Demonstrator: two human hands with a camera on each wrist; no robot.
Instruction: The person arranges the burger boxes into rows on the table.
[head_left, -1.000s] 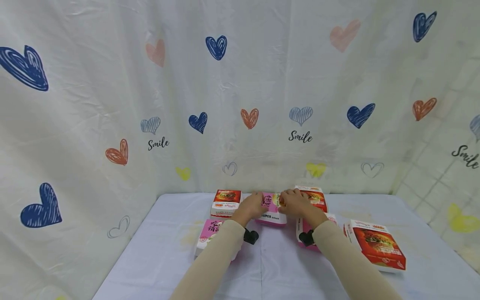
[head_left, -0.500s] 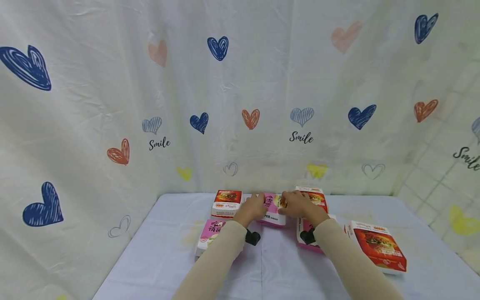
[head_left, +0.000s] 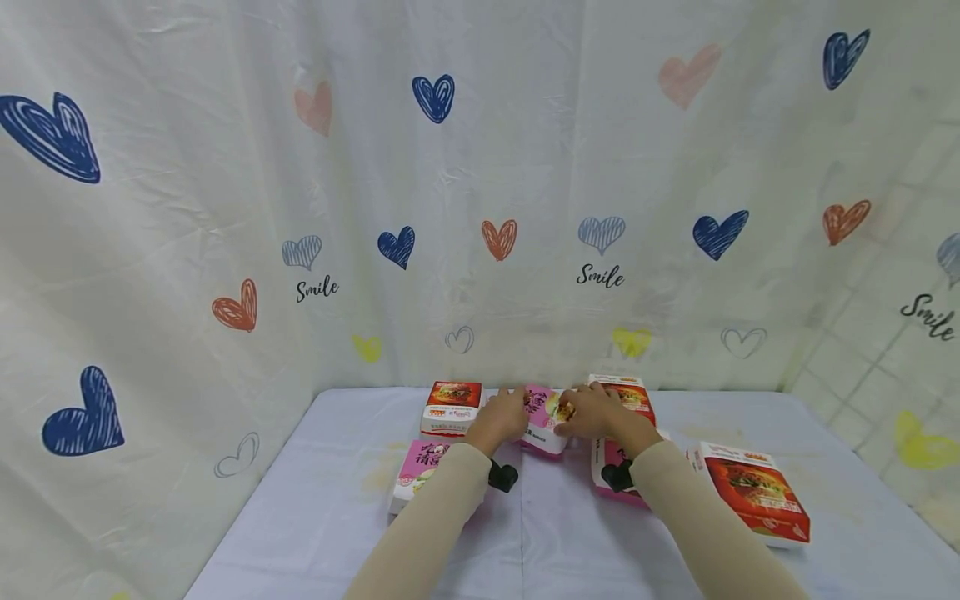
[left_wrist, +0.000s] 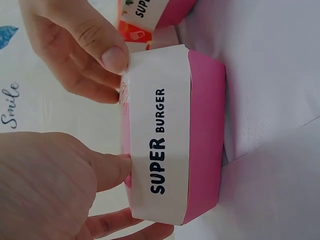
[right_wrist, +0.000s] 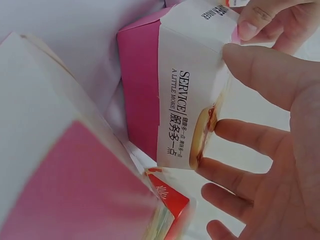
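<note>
Pink-and-white box [head_left: 542, 417] sat just right of centre, lower in my head view, between both hands. Left hand [head_left: 501, 417] gripped one end, thumb on the front top edge, fingers round the side. Right hand [head_left: 600, 412] held the other end, thumb and fingers spread along its edge. I noted a red-topped carton [head_left: 453, 404] left of them, on pale cloth [head_left: 555, 533].

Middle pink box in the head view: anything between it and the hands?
Nothing visible. The left hand and right hand both touch the middle pink box directly. The pink box by the right wrist lies to the side, not between.
</note>
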